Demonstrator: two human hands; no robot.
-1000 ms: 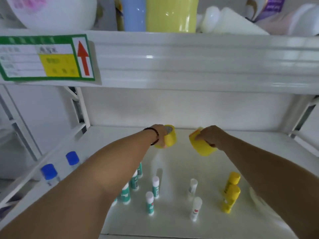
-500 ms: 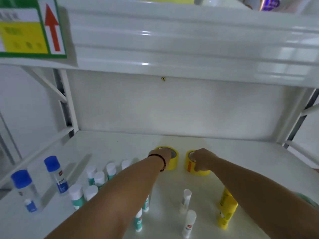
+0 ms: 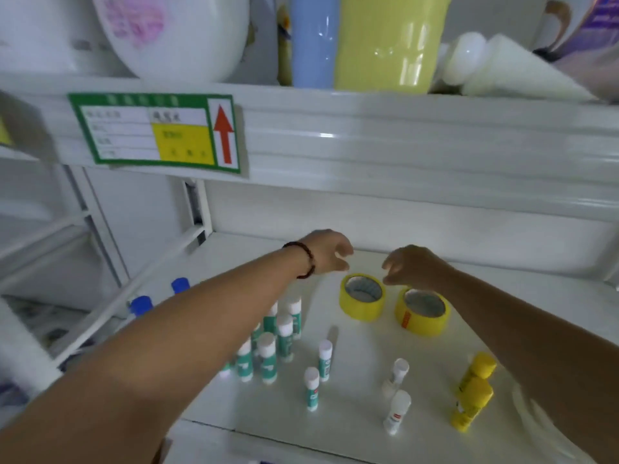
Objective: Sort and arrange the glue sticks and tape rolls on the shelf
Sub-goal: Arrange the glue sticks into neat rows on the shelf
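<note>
Both hands have let go: left hand and right hand hover open-fingered above two yellow tape rolls, lying flat, side by side on the white metal shelf.

Two tape rolls; perhaps fourteen glue sticks.

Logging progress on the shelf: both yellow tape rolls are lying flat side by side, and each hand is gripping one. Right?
Not quite. The head view shows both yellow tape rolls lying flat side by side, but the left hand and right hand are open above them, gripping nothing.
</note>
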